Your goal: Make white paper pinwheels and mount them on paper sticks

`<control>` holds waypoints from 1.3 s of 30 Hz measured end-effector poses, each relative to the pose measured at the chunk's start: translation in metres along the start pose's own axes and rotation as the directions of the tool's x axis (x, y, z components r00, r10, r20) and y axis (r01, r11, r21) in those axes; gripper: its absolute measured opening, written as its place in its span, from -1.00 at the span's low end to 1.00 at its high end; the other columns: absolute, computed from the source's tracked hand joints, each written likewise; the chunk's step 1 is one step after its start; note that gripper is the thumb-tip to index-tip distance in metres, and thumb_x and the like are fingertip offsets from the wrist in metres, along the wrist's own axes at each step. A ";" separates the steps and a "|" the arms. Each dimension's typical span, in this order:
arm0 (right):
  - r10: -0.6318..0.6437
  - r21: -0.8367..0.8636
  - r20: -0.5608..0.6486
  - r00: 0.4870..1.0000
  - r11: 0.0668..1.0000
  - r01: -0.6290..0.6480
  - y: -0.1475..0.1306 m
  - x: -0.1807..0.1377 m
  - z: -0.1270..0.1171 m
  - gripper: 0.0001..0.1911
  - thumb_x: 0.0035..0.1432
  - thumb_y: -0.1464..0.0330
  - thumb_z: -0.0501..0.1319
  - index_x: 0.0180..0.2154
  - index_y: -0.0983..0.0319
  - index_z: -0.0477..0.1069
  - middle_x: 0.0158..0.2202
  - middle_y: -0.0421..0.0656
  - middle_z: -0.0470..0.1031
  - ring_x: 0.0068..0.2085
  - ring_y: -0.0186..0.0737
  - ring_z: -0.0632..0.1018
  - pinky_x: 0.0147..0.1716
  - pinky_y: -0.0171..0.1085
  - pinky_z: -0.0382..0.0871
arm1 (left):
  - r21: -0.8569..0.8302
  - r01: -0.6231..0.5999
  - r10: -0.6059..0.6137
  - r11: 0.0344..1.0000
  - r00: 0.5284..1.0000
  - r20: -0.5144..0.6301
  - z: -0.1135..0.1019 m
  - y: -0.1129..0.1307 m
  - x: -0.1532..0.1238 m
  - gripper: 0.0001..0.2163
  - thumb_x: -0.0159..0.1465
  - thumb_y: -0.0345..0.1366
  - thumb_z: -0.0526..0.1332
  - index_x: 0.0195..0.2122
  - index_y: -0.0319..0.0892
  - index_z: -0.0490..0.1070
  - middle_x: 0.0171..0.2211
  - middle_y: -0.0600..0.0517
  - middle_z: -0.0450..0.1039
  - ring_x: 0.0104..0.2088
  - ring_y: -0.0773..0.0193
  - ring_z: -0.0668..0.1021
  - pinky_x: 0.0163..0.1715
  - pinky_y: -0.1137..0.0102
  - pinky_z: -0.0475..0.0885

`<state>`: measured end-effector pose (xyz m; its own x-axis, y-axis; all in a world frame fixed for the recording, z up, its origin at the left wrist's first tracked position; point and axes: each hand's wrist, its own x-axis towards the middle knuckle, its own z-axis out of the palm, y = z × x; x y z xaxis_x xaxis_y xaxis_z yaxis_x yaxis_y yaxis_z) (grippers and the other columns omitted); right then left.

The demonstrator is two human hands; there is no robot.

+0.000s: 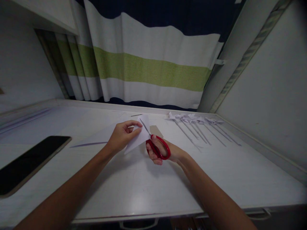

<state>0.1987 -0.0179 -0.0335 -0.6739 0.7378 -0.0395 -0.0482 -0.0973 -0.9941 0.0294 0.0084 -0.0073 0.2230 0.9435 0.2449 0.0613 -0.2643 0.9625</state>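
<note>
My left hand pinches a white sheet of paper between thumb and fingers, holding it raised over the white desk. In my right hand is a pair of scissors with red handles, my fingers through the loops. The metal blades point up and to the left, lying against the paper near my left fingertips. Whether the blades are parted on the paper I cannot tell. Behind the scissors lies a small beige card. Another white paper piece rests on the desk left of my left hand.
Several white paper flowers on thin stems lie at the back right. A dark-screened phone is at the left, near more white paper. A thin dark stick lies at the back, before a striped curtain. Walls flank the desk.
</note>
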 end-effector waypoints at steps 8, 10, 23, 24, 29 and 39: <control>-0.022 -0.041 -0.042 0.999 0.999 0.020 -0.001 -0.001 0.000 -0.54 0.09 0.00 -0.13 -0.47 0.28 0.15 -0.74 -0.33 0.19 -0.80 -0.48 0.21 -0.85 -0.46 0.02 | 0.015 -0.061 0.060 0.998 0.998 0.036 -0.002 -0.002 0.002 -0.81 0.00 -0.29 0.23 -0.37 -0.22 0.31 -0.50 0.08 0.39 -0.64 0.48 0.39 -0.72 0.64 0.24; -0.028 -0.066 -0.061 0.998 0.997 0.024 -0.006 -0.003 0.002 -0.56 0.09 0.02 -0.10 -0.46 0.28 0.15 -0.71 -0.33 0.19 -0.78 -0.49 0.23 -0.82 -0.45 0.04 | -0.009 -0.102 0.102 0.995 0.994 0.041 -0.002 -0.002 0.002 -0.80 0.00 -0.29 0.23 -0.34 -0.20 0.29 -0.35 0.06 0.40 -0.56 0.47 0.43 -0.65 0.63 0.30; 0.013 -0.099 -0.180 0.984 0.995 -0.031 -0.012 -0.002 0.000 -0.62 -0.06 0.11 0.16 -0.46 0.35 0.29 -0.69 -0.33 0.18 -0.70 -0.50 0.28 -0.74 -0.46 0.02 | -0.036 -0.129 0.119 0.991 0.971 -0.207 -0.002 -0.007 0.007 -0.84 -0.04 -0.32 0.26 -0.43 -0.27 0.39 -0.53 0.07 0.43 -0.59 0.44 0.42 -0.65 0.62 0.29; 0.007 -0.106 -0.237 0.972 0.994 -0.033 -0.011 0.000 -0.001 -0.63 -0.10 0.13 0.20 -0.49 0.36 0.30 -0.70 -0.31 0.21 -0.68 -0.49 0.30 -0.71 -0.45 0.05 | -0.039 -0.118 0.108 0.992 0.973 -0.204 -0.002 -0.007 0.006 -0.84 -0.04 -0.32 0.26 -0.43 -0.28 0.39 -0.55 0.06 0.43 -0.60 0.44 0.42 -0.67 0.62 0.28; -0.051 -0.179 -0.421 0.906 0.984 -0.028 -0.004 0.007 -0.002 -0.61 -0.17 0.14 0.24 -0.53 0.39 0.36 -0.66 -0.20 0.34 -0.64 -0.47 0.32 -0.66 -0.43 0.09 | -0.041 -0.116 0.105 0.992 0.972 -0.211 -0.003 -0.007 0.007 -0.82 -0.04 -0.31 0.27 -0.41 -0.27 0.41 -0.55 0.06 0.44 -0.61 0.44 0.42 -0.67 0.62 0.28; 0.052 -0.058 -0.106 0.993 0.997 -0.058 -0.006 0.000 -0.001 -0.50 -0.01 0.01 0.05 -0.35 0.37 0.32 -0.65 -0.29 0.13 -0.64 -0.50 0.18 -0.71 -0.44 -0.03 | 0.041 -0.108 0.114 0.993 0.976 -0.187 -0.004 -0.007 0.005 -0.81 -0.01 -0.29 0.25 -0.37 -0.25 0.43 -0.59 0.07 0.46 -0.66 0.46 0.40 -0.72 0.65 0.24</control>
<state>0.1998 -0.0170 -0.0272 -0.5938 0.7982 -0.1016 0.0344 -0.1010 -0.9943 0.0258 0.0161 -0.0126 0.0424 0.9277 0.3708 0.0769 -0.3731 0.9246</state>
